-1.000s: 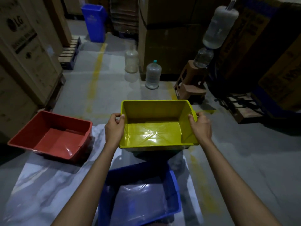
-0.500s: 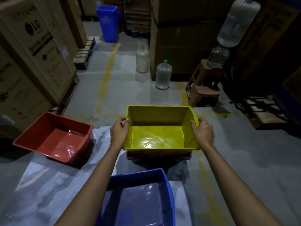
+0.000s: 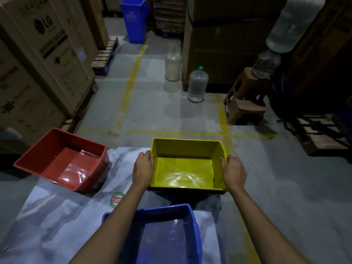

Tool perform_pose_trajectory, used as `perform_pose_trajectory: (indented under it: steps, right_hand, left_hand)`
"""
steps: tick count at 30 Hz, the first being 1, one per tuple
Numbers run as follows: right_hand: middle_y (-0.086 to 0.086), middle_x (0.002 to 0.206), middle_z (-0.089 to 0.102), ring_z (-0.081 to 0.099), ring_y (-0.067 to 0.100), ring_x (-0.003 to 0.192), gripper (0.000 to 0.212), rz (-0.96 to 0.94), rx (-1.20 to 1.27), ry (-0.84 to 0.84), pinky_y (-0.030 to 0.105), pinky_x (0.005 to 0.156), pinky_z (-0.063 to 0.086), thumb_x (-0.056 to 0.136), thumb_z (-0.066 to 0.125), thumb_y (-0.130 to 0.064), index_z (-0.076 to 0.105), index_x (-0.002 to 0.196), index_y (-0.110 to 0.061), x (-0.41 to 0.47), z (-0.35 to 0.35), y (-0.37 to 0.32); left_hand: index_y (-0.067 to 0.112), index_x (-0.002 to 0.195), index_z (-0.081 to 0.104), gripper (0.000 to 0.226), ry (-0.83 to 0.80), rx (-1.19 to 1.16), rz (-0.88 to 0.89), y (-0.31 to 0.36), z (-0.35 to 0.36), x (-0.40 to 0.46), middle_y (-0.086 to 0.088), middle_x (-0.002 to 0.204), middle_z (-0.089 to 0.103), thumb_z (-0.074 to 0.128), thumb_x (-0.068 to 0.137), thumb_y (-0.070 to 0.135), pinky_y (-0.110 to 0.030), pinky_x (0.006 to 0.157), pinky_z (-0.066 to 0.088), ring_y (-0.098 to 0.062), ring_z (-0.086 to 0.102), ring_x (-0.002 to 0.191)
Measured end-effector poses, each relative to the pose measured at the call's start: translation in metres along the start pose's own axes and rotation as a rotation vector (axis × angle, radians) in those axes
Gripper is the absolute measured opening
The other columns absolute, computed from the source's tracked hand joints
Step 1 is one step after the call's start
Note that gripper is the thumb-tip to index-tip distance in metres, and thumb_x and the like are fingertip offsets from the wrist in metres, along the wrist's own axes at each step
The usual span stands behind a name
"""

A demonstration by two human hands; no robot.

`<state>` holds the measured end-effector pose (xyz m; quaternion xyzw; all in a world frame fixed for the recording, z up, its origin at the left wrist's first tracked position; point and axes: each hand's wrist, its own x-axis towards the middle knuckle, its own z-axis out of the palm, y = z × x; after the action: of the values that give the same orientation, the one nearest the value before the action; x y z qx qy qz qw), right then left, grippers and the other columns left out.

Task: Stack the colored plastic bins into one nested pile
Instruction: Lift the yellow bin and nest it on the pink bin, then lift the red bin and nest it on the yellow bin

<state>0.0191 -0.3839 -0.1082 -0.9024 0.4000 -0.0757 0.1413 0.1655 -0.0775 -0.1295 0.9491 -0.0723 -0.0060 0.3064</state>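
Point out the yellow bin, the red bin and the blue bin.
yellow bin [image 3: 183,173]: head view, on its inside floor.
red bin [image 3: 62,164]: head view, on its inside floor.
blue bin [image 3: 163,242]: head view, on its inside floor.

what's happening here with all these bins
A person is nesting plastic bins on a marble-patterned table. The left hand and right hand grip the side rims of a yellow bin, which sits on a stack whose rims barely show beneath it. A red bin and a blue bin wait unstacked.
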Motion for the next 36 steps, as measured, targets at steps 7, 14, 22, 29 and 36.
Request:
perform_pose_trajectory:
  steps: [7,14,22,29,36]
  right_hand:
    - [0.018,0.108,0.057,0.067,0.041,0.093,0.034,0.005,-0.07,-0.048,0.041,0.067,0.051,0.101,0.059,-0.043,0.065,0.111,-0.01,-0.001,0.022,0.0]
    - [0.017,0.11,0.059,0.067,0.04,0.098,0.039,0.028,-0.069,-0.07,0.042,0.069,0.053,0.103,0.052,-0.046,0.061,0.123,-0.014,-0.008,0.023,0.001]
    - [0.021,0.112,0.058,0.053,0.042,0.104,0.051,-0.082,-0.054,0.096,0.047,0.073,0.053,0.095,0.067,-0.043,0.061,0.129,-0.007,-0.048,0.007,-0.004]
    - [0.02,0.108,0.06,0.052,0.039,0.097,0.06,-0.333,0.077,0.14,0.049,0.08,0.048,0.096,0.054,-0.053,0.062,0.13,-0.005,-0.126,0.008,-0.074]
    - [0.014,0.109,0.065,0.057,0.037,0.099,0.044,-0.535,0.269,0.026,0.048,0.084,0.051,0.097,0.066,-0.046,0.067,0.121,-0.009,-0.225,0.03,-0.149]
  left_hand:
    - [0.008,0.113,0.064,0.028,-0.022,0.109,0.044,-0.014,0.011,-0.001,-0.014,0.098,0.055,0.047,0.11,0.03,-0.043,0.07,0.048,-0.037,0.062,0.085]
    - [0.01,0.126,0.062,0.034,-0.048,0.075,0.03,-0.016,0.013,-0.009,-0.012,0.102,0.054,0.043,0.111,0.034,-0.044,0.071,0.052,-0.037,0.065,0.087]
    - [0.016,0.143,0.056,0.047,-0.015,-0.011,0.001,-0.051,-0.018,-0.054,-0.011,0.132,0.058,0.058,0.104,0.042,-0.048,0.097,0.05,-0.033,0.049,0.127]
    - [0.024,0.118,0.068,0.024,0.013,-0.203,-0.151,-0.087,-0.068,-0.128,0.002,0.113,0.065,0.062,0.096,0.03,-0.045,0.1,0.052,-0.024,0.061,0.112]
    - [0.029,0.116,0.066,0.022,0.183,-0.24,-0.297,-0.126,-0.139,-0.208,0.014,0.116,0.064,0.062,0.098,0.017,-0.036,0.092,0.054,-0.009,0.063,0.104]
